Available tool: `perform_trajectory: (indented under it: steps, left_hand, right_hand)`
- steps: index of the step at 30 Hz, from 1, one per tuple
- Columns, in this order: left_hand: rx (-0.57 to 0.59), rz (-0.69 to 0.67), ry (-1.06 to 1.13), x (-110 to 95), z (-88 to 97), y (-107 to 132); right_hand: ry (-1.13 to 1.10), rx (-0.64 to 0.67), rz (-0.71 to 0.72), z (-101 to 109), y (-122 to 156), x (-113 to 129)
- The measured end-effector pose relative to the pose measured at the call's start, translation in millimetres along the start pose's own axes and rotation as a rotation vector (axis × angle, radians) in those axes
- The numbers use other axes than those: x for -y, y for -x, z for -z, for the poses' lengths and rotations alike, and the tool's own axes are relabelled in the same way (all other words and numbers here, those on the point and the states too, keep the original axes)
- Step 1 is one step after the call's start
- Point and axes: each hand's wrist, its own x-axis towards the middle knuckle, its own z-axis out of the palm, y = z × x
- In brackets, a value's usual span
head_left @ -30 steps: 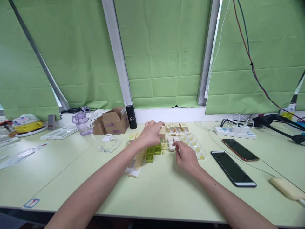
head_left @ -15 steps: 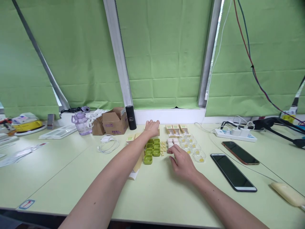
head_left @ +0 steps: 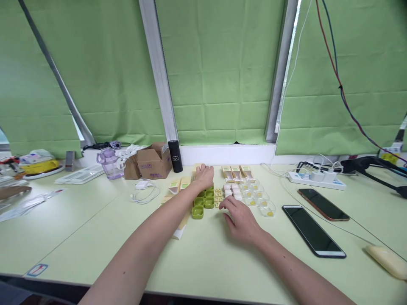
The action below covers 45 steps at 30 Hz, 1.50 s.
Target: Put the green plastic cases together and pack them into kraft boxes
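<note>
We have tubs (head_left: 197,213), blocks (head_left: 228,192) and cups (head_left: 266,209) in separate groups, our right hand (head_left: 241,219) relaxed, empty, but cannot tell what remains or whether our left hand (head_left: 204,176) grips anything.

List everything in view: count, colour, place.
Cups: several, green, centre
Small pieces: several, yellow, right of cups
Blocks: several, pinkish white, centre
Clear containers: several, yellow inside, right of blocks
Boxes: three, cream, behind blocks
Phones: two, dark, right
Power strip: one, white, back right
Charger: one, white, left
Cylinder: one, black, back
Carton: one, brown, back left
Jug: one, purple, back left
Blinds: several, green, behind
Left hand: one, over cups' far end
Right hand: one, near small pieces
</note>
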Motion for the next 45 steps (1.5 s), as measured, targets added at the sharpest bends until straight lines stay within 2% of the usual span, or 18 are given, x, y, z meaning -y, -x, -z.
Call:
perform_trajectory:
  steps: [6,11,29,38,45]
  left_hand:
    - [0.045,-0.001,0.022,-9,-0.8,21]
    - [0.076,0.022,0.069,-10,-1.2,20]
    - [0.155,0.177,0.31,-10,-25.7,-25]
    - [0.067,0.243,0.338,-1,-34.9,-48]
    - [0.103,0.27,0.373,2,-36.1,-53]
  right_hand:
    - [-0.018,0.015,0.025,-2,-1,2]
    - [-0.027,0.023,0.028,-3,0,1]
    - [-0.035,0.126,0.029,-4,1,6]
    - [-0.019,0.178,0.016,-4,1,9]
    - [-0.008,0.197,0.01,-3,1,10]
